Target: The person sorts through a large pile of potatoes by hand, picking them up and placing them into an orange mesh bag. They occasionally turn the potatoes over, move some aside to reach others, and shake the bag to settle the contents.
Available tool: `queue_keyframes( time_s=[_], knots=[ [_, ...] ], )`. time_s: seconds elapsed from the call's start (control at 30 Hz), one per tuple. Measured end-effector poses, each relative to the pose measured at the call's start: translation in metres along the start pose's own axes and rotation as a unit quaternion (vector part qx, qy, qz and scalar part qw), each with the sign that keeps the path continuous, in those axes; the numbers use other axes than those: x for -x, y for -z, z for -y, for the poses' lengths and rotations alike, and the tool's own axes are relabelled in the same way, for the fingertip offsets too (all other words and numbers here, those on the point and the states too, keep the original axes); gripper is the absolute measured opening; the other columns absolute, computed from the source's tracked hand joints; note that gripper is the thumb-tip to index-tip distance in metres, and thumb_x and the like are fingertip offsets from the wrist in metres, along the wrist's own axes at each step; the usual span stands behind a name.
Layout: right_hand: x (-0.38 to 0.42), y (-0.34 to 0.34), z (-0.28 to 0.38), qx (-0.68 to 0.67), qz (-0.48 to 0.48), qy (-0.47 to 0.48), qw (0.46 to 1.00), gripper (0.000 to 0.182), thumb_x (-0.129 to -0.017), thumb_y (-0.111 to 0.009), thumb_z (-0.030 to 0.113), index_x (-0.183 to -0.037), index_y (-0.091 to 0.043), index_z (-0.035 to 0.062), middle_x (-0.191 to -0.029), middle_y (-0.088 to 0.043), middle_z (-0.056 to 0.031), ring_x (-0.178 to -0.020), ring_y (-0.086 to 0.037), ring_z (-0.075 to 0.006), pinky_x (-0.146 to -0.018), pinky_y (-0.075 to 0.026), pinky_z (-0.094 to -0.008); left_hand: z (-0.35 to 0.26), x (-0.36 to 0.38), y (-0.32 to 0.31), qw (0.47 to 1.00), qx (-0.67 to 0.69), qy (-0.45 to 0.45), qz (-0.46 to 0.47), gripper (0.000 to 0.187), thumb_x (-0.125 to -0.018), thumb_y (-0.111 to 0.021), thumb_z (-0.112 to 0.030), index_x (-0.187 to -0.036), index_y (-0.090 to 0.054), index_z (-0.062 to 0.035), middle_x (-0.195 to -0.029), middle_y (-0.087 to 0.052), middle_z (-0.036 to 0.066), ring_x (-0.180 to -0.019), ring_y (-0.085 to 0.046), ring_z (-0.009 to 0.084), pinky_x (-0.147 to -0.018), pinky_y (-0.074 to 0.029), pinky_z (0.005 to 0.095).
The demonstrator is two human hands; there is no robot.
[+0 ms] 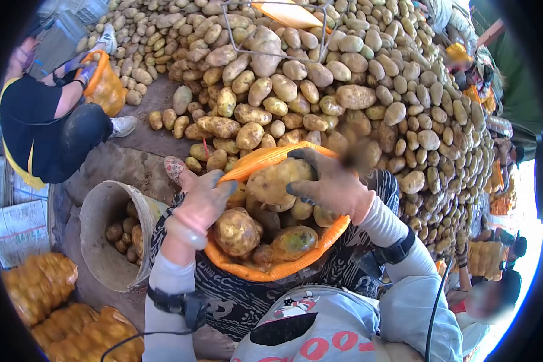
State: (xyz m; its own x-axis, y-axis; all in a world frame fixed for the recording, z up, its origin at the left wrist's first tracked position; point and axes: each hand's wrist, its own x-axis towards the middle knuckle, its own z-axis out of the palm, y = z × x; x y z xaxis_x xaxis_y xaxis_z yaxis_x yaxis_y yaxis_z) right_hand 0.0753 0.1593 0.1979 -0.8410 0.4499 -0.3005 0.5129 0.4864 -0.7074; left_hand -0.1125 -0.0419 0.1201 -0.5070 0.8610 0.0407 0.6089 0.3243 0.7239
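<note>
Our right hand (333, 184) clasps the top potato (274, 184); a loosened grip could let it roll. Whether our left hand (203, 198) pinches the bag (271, 273) at ten o'clock, we can't tell.

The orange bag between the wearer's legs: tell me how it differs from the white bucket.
The bag is orange with a soft, bunched rim; the bucket is off-white with a stiff wall. Potatoes come near the bag's rim, but lie well below the bucket's. Both are open-topped and hold potatoes.
</note>
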Motion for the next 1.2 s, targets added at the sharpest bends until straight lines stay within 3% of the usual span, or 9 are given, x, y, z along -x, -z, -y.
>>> queue_keyframes(
  time_s=[0.23,0.47,0.53,0.63,0.77,0.8,1.0,1.1,1.2],
  knots=[
    [-0.034,-0.032,0.048,0.007,0.074,-0.038,0.997,0.058,-0.083,-0.069,0.036,-0.121,-0.055,-0.0062,-0.089,-0.07,-0.0221,-0.085,-0.071,-0.0294,-0.075,-0.056,-0.0381,-0.006,0.004,-0.003,0.981,0.134,0.072,-0.118,0.019,-0.087,-0.065,-0.015,-0.091,-0.064,0.0041,-0.078,-0.057,0.003,-0.073,-0.047,0.0096,-0.066,-0.04,0.0254],
    [-0.048,-0.042,0.054,0.076,0.179,0.003,0.981,0.057,-0.086,-0.072,0.037,-0.122,-0.053,-0.004,-0.1,-0.07,-0.0182,-0.095,-0.068,-0.0282,-0.081,-0.054,-0.0384,-0.023,-0.004,0.004,0.971,0.157,0.08,-0.158,0.013,-0.083,-0.067,-0.011,-0.086,-0.062,0.0011,-0.073,-0.056,0.002,-0.07,-0.048,0.0105,-0.065,-0.042,0.0281],
    [-0.058,-0.1,0.045,0.535,0.164,0.32,0.764,0.026,-0.09,-0.059,0.026,-0.097,-0.069,0.0028,-0.087,-0.068,-0.0123,-0.078,-0.065,-0.0277,-0.07,-0.049,-0.0406,-0.037,-0.008,0.007,0.968,0.131,0.094,-0.193,0.016,-0.084,-0.069,-0.014,-0.085,-0.062,0.0,-0.071,-0.058,0.008,-0.068,-0.052,0.0176,-0.065,-0.045,0.0333],
    [-0.06,-0.135,0.037,0.32,-0.021,0.218,0.922,0.024,-0.084,-0.055,0.017,-0.083,-0.069,-0.0032,-0.083,-0.066,-0.0207,-0.068,-0.065,-0.0306,-0.064,-0.051,-0.0377,-0.031,-0.008,0.01,0.969,0.147,0.085,-0.181,0.015,-0.085,-0.069,-0.012,-0.082,-0.06,-0.0005,-0.068,-0.06,0.01,-0.062,-0.052,0.019,-0.062,-0.046,0.0348],
    [-0.051,-0.127,0.026,0.284,0.053,0.302,0.909,0.025,-0.081,-0.058,0.015,-0.094,-0.068,-0.0036,-0.079,-0.064,-0.0221,-0.072,-0.067,-0.0336,-0.068,-0.054,-0.0402,-0.01,-0.011,0.002,0.992,0.033,-0.008,-0.122,0.026,-0.085,-0.073,-0.017,-0.097,-0.059,0.0011,-0.095,-0.063,0.016,-0.085,-0.061,0.0239,-0.075,-0.048,0.037],
    [-0.048,-0.1,0.044,0.404,0.176,0.348,0.827,0.025,-0.085,-0.058,0.016,-0.097,-0.069,-0.0021,-0.086,-0.067,-0.0226,-0.08,-0.069,-0.0345,-0.075,-0.055,-0.0419,-0.015,-0.013,0.003,0.993,0.071,0.047,-0.082,0.036,-0.087,-0.073,-0.019,-0.112,-0.057,0.0021,-0.11,-0.061,0.019,-0.1,-0.061,0.0276,-0.086,-0.048,0.0374],
    [-0.069,0.07,0.015,-0.175,0.162,0.074,0.968,0.046,-0.093,-0.063,0.022,-0.132,-0.058,-0.002,-0.109,-0.071,-0.0163,-0.09,-0.071,-0.0185,-0.079,-0.059,-0.0326,-0.023,-0.025,0.012,0.984,0.163,0.07,0.01,0.047,-0.087,-0.067,-0.003,-0.131,-0.051,0.0032,-0.113,-0.062,0.012,-0.104,-0.059,0.017,-0.092,-0.047,0.0293],
    [-0.125,0.12,-0.129,-0.064,-0.131,-0.021,0.989,0.037,-0.09,-0.062,0.027,-0.112,-0.067,-0.002,-0.101,-0.073,-0.0166,-0.085,-0.071,-0.0266,-0.078,-0.057,-0.036,-0.031,-0.027,0.013,0.97,0.221,0.105,0.008,0.044,-0.086,-0.064,0.001,-0.129,-0.052,0.0037,-0.115,-0.061,0.012,-0.105,-0.059,0.0185,-0.094,-0.047,0.03],
    [-0.165,0.078,-0.297,0.189,-0.058,-0.205,0.959,0.051,-0.089,-0.064,0.034,-0.129,-0.059,0.0026,-0.122,-0.063,-0.0233,-0.116,-0.062,-0.033,-0.098,-0.05,-0.038,-0.044,-0.029,0.009,0.969,0.228,0.096,-0.018,0.048,-0.084,-0.063,0.004,-0.13,-0.05,0.0023,-0.117,-0.059,0.012,-0.108,-0.058,0.0209,-0.096,-0.047,0.0316]
  ],
)
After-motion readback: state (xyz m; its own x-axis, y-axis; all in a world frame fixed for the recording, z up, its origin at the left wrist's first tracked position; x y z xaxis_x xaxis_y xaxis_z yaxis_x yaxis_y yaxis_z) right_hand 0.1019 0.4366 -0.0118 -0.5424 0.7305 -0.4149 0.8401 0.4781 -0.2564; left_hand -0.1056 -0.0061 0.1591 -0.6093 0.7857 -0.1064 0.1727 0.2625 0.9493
